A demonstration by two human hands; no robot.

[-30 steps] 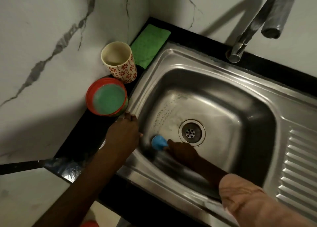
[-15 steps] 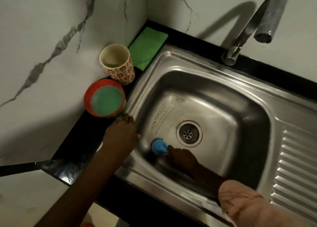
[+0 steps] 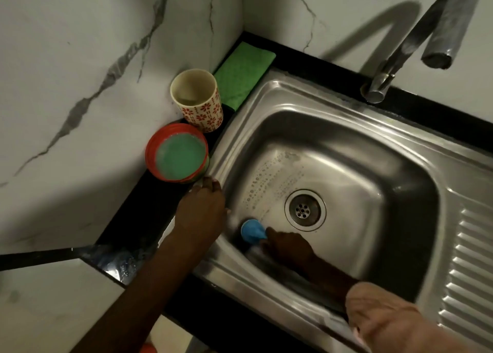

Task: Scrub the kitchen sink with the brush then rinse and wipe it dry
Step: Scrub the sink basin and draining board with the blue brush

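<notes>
A red bowl (image 3: 176,152) and a floral cup (image 3: 198,99) are set on the black counter (image 3: 138,219). The sink (image 3: 333,128) rim is pressed by the left hand (image 3: 200,214), fingers flat. The blue brush (image 3: 253,231) is gripped by the right hand (image 3: 288,246) on the basin floor, beside the drain (image 3: 305,210).

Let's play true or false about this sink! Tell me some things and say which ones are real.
1. The right hand holds a blue brush inside the sink. True.
2. Water pours from the tap. False: no water runs from it.
3. The left hand rests on the sink's rim. True.
4. The flowered cup lies on its side. False: it stands upright.
5. The green cloth lies in the basin. False: it lies on the counter behind the cup.
</notes>
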